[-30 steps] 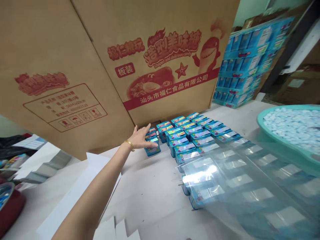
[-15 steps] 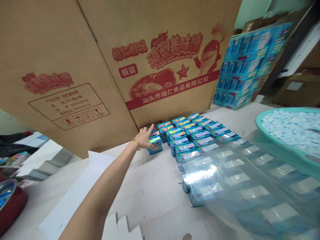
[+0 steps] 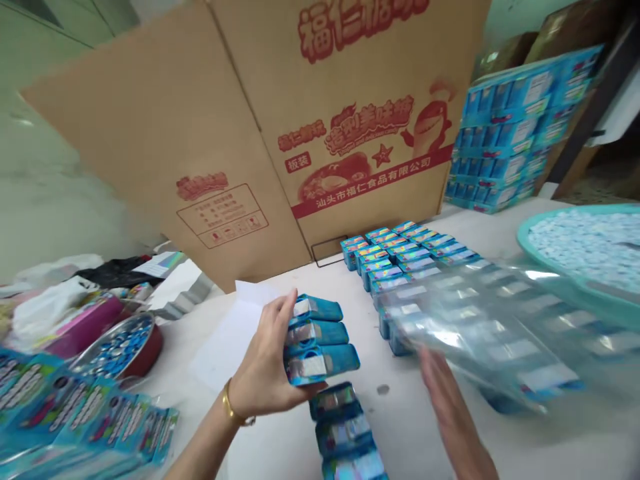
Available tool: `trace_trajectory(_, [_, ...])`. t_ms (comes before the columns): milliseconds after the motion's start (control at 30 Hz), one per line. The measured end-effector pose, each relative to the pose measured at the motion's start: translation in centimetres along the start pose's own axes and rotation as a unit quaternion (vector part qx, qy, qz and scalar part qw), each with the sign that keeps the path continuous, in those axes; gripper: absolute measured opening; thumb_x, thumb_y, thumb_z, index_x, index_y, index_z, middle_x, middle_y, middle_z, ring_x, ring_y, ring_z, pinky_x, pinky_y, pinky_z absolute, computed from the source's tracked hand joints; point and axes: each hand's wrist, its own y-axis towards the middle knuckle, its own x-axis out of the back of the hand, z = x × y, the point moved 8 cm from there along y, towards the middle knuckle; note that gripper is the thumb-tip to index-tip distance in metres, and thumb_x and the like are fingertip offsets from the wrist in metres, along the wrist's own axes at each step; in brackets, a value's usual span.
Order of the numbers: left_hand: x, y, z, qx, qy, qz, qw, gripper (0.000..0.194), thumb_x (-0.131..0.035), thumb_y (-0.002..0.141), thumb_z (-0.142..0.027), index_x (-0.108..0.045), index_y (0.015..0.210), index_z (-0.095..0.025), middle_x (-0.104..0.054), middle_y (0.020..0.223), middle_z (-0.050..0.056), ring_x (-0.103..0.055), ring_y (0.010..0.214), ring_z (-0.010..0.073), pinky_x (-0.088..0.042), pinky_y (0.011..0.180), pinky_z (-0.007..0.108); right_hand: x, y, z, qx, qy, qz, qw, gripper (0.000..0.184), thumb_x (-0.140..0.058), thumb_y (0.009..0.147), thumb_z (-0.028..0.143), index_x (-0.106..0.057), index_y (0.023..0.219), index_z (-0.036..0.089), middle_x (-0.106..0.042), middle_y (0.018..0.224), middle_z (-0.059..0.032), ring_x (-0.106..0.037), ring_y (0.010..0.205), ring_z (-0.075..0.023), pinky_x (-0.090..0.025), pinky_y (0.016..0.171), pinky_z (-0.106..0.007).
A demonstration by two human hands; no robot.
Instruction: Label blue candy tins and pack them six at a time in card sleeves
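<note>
My left hand [image 3: 270, 367], with a gold bracelet at the wrist, grips several small blue candy boxes [image 3: 317, 363] side by side, held tilted above the table. Just below them, another short row of blue boxes [image 3: 345, 433] lies near the table's front. My right hand [image 3: 450, 407] is smeared by motion beside a clear plastic sheet [image 3: 450, 327]; its fingers cannot be made out, nor whether it touches the sheet. That sheet lies over part of a block of blue boxes [image 3: 400, 250] standing in rows.
A large printed carton [image 3: 370, 153] stands at the back. On the right is a turquoise basin [image 3: 525, 233] of pale candies, with stacked blue packs [image 3: 500, 140] behind. Leftward are a red bowl [image 3: 150, 350], white folded card [image 3: 185, 290], blue packs [image 3: 85, 413] and white paper [image 3: 225, 340].
My left hand has taken hold of boxes by the carton and brought them nearer. My right hand has come into view. The camera has turned left, showing the bowl and more blue packs.
</note>
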Motion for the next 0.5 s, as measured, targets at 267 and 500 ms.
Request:
trace_trajectory(267, [1.6,-5.8,-8.5,0.011,-0.039,-0.042,0.998,0.119,-0.075,0.061,-0.056,-0.001,0.149,-0.028,-0.026,0.146,0.013,-0.031,0.133,0.0370,-0.035,0.107,0.053,2.3,4.1,10.5,0.171,-0.015,0.103,0.980,0.093,-0.015,0.081,0.078,-0.015,0.150,0.015,-0.028,0.151,-0.0104,-0.016,0.141,-0.0330,-0.005,0.115,-0.057])
trace_trajectory(500, [2.2,-14.2,-8.9,0.142,-0.131,-0.078,0.978,0.123,-0.076,0.060,-0.056,0.005,0.149,-0.029,-0.024,0.148,0.011,-0.034,0.133,0.0348,-0.036,0.107,0.052,-0.5,-8.8,-0.7,-0.052,0.055,0.121,0.990,0.055,-0.026,0.098,0.048,-0.027,0.147,0.023,-0.031,0.151,-0.0080,-0.019,0.141,-0.0246,-0.026,0.112,-0.052])
